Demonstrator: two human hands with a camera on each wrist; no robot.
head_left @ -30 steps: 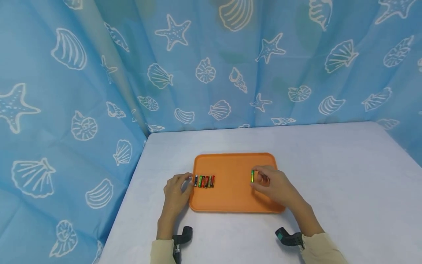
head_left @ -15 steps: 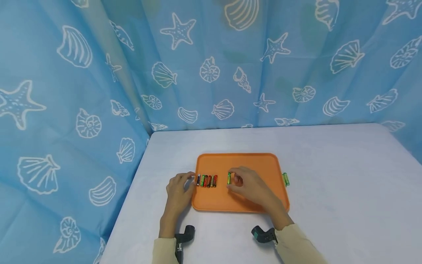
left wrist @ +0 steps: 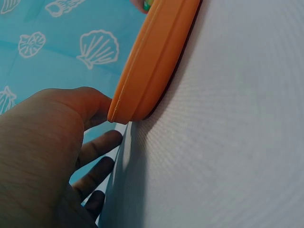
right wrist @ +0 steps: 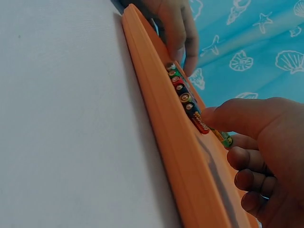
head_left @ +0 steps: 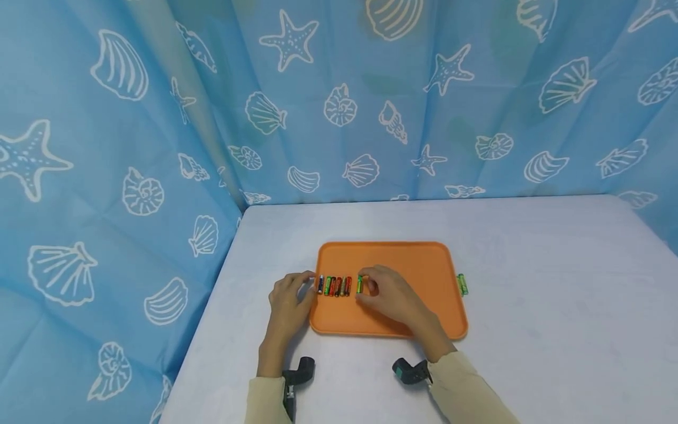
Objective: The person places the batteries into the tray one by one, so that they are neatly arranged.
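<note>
My right hand point(head_left: 392, 294) pinches a green-and-yellow battery point(head_left: 359, 284) by its ends between thumb and finger. It is low over the orange tray point(head_left: 408, 256), just right of a row of several batteries. Upright side by side in the head view, that row runs from a dark blue battery point(head_left: 320, 284) at the left, past a green battery point(head_left: 327, 285), to a red battery point(head_left: 348, 286). My left hand point(head_left: 288, 303) rests at the tray's left rim, thumb and forefinger spread beside the dark blue battery; in the left wrist view its other fingers hang loosely below the rim.
More green batteries point(head_left: 463, 284) lie on the white tablecloth point(head_left: 556, 282) against the tray's right edge. A blue curtain point(head_left: 392, 76) with white shells hangs behind the table and along its left side. A dark wrist camera point(head_left: 410, 372) sits on each forearm.
My right hand has carried the green-and-yellow battery leftward across the tray, close to the row. My left hand stays at the left rim. The green batteries at the right edge have come into view.
</note>
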